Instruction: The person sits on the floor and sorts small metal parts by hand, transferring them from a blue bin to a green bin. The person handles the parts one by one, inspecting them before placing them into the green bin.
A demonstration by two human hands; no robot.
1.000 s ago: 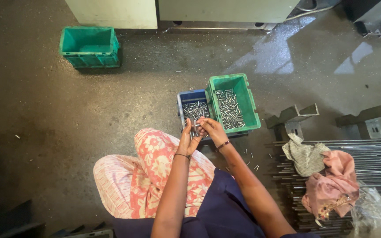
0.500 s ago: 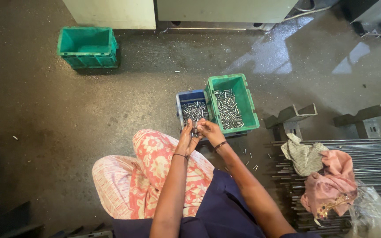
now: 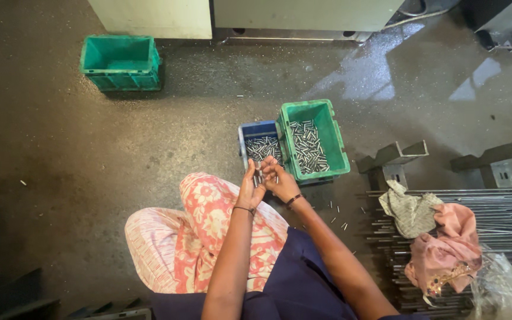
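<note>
Both hands, left hand (image 3: pixel 249 188) and right hand (image 3: pixel 281 182), meet with grips closed on short silver metal pins (image 3: pixel 260 176) above the small blue plastic bin (image 3: pixel 260 146). The larger green plastic crate (image 3: pixel 312 142) holds many more; sorting looks partway done.

A workshop: stained concrete floor (image 3: pixel 90 148), crates of metal pins (image 3: pixel 306 145), stacked steel rods (image 3: pixel 505 201)

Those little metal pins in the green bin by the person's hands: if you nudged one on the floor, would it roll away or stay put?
Probably roll: the metal pins look like short, smooth, shiny cylinders, and a few lie scattered on the floor. They seem stiff and likely slippery. The green bin, holding many, is probably heavy for its size.
</note>
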